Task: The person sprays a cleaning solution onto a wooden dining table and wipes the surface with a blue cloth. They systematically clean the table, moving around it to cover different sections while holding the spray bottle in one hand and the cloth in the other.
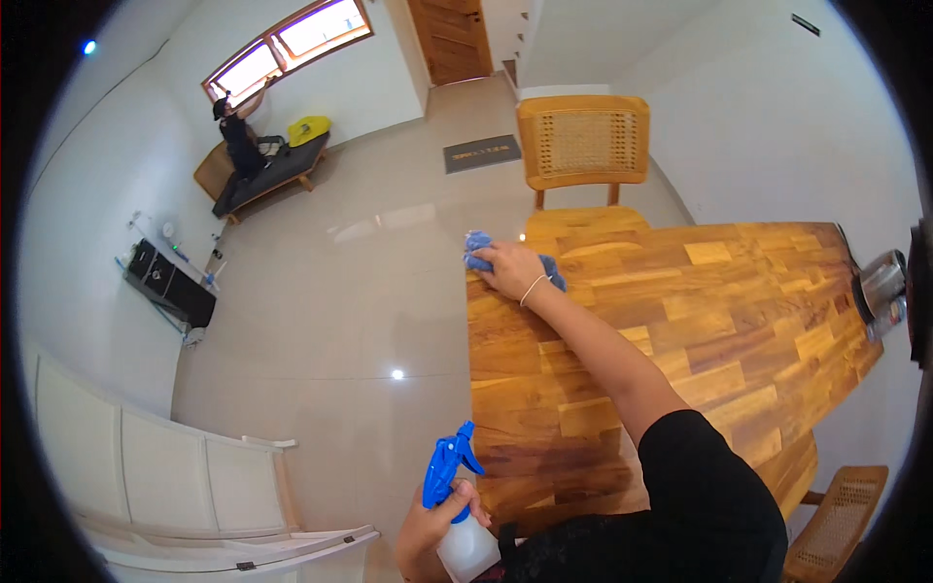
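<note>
My right hand point(514, 271) presses a blue cloth point(478, 242) onto the far left corner of a wooden table point(700, 321), and part of the cloth pokes out beside my wrist. Low in the view, my left hand point(437, 521) grips a spray bottle point(466, 550) with a white body and a blue trigger head point(448, 466). The bottle is upright, just off the table's left edge, its nozzle tilted up. My fingers wrap its neck below the trigger.
A cane-backed chair point(587, 146) stands at the table's far end, another point(838, 521) at lower right. A metal container point(880, 283) sits at the table's right end. A person point(239, 138) kneels on a dark daybed point(273, 175) by the window. White wooden panels point(160, 466) stand at lower left.
</note>
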`<control>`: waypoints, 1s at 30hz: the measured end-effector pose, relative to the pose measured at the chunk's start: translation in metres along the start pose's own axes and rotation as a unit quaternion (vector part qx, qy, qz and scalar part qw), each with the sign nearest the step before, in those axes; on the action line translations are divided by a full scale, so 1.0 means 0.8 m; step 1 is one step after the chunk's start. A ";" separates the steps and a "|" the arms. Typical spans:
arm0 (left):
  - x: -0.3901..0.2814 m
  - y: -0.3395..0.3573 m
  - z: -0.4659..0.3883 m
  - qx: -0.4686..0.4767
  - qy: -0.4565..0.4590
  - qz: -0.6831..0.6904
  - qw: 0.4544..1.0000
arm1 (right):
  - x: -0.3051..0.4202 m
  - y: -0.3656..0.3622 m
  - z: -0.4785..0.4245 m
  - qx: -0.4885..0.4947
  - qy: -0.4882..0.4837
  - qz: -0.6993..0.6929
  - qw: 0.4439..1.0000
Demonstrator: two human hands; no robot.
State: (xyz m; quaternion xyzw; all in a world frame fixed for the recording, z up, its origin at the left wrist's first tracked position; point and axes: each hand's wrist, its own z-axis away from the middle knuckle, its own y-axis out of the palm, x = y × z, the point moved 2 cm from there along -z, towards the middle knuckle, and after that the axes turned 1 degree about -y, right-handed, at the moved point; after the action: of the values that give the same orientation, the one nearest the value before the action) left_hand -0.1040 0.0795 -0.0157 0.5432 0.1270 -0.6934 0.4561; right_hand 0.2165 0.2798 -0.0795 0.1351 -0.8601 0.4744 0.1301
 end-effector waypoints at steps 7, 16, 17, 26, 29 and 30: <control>0.003 0.013 0.023 -0.047 -0.008 -0.039 0.998 | -0.001 0.022 -0.028 -0.033 0.022 0.040 0.998; 0.008 0.030 0.048 0.040 0.001 -0.047 0.998 | 0.088 -0.048 0.131 -0.077 -0.022 0.022 0.997; 0.009 0.032 0.049 0.053 0.000 -0.051 0.997 | 0.105 -0.059 0.157 -0.074 -0.038 0.014 0.996; 0.021 0.069 0.017 0.191 -0.021 -0.065 0.979 | 0.199 -0.180 0.365 -0.017 -0.007 0.058 0.998; 0.024 0.069 0.006 0.221 -0.028 -0.046 0.974 | 0.203 -0.185 0.363 -0.010 0.003 0.072 0.997; 0.022 0.070 0.006 0.213 -0.028 -0.039 0.976 | 0.196 -0.183 0.356 0.004 0.017 0.066 0.998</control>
State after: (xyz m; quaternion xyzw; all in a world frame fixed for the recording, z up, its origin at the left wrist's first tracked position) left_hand -0.0634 0.0369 -0.0111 0.6028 -0.0158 -0.7369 0.3055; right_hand 0.0952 -0.0547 -0.0568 0.0704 -0.8631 0.4872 0.1127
